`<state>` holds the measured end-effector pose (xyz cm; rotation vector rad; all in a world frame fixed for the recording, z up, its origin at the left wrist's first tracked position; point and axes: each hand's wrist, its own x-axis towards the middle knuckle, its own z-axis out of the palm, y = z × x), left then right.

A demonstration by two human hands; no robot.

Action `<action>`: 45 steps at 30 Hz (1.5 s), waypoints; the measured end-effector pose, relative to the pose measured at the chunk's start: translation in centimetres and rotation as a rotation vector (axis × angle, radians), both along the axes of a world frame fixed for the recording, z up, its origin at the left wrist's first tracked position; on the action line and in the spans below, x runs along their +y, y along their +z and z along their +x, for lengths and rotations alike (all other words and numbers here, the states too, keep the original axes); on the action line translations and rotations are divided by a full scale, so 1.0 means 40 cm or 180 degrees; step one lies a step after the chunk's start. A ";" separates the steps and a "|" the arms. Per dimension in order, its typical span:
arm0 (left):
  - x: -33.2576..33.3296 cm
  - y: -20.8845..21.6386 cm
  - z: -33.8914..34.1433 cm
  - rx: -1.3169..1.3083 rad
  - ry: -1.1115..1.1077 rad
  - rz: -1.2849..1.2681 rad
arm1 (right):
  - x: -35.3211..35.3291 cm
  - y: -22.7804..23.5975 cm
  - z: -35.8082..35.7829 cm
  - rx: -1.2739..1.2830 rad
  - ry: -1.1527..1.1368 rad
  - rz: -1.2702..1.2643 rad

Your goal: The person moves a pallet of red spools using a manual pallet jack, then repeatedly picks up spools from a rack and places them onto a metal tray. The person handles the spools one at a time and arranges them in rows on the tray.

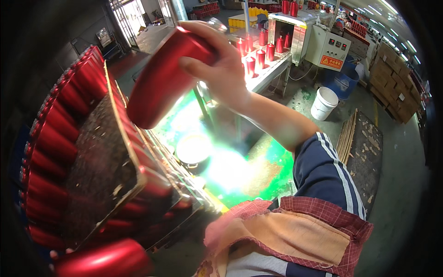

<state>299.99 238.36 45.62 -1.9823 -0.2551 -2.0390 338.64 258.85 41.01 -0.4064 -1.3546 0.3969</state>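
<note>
A glossy red metal cylinder with a rounded end is gripped in my right hand, raised and tilted in the upper middle, its lower end toward the left. My fingers wrap round it near its upper end. At the lower left edge, a second red metal cylinder lies on its side in my left hand; only a few fingertips show behind it. Left of me, a stack of dark boards bears several more red cylinders standing in rows along the outer side.
A conveyor with upright red cylinders runs into a metal oven housing. Beside it stand a control box, a blue drum and a white bucket. Cartons and leaning boards are on the right. Glare covers the green floor.
</note>
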 end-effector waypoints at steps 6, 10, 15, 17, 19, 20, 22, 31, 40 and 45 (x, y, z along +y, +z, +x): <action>0.104 -0.288 0.440 -0.1494 -0.2090 -0.2379 | -0.021 -0.298 0.313 0.1119 0.0077 -0.1168; 0.255 -0.464 0.591 -0.1624 -0.2041 -0.3610 | -0.034 -0.526 0.445 0.1621 -0.0338 -0.2131; 0.490 -0.631 0.589 -0.1910 -0.3324 -0.4218 | -0.061 -0.706 0.492 0.2292 -0.0313 -0.2713; 0.570 -0.687 0.586 -0.2263 -0.3345 -0.4408 | -0.032 -0.738 0.489 0.2265 -0.0190 -0.2727; 0.637 -0.749 0.569 -0.2914 -0.3029 -0.4645 | 0.030 -0.762 0.461 0.2371 0.0083 -0.2832; 0.692 -0.777 0.547 -0.2956 -0.2978 -0.5024 | 0.079 -0.772 0.447 0.2355 0.0241 -0.3095; 0.803 -0.857 0.503 -0.3160 -0.2787 -0.5343 | 0.197 -0.795 0.396 0.2361 0.0429 -0.3218; 1.313 -1.235 0.231 -0.5362 -0.5359 -0.4907 | 0.847 -0.869 -0.022 0.1349 0.2437 -0.4070; 1.575 -1.375 0.065 -0.6472 -0.5100 -0.4915 | 1.195 -0.998 -0.275 0.3977 0.4305 -0.5673; 1.629 -1.533 -0.045 -0.7017 -0.5736 -0.4722 | 1.235 -1.006 -0.346 0.3879 0.4183 -0.5765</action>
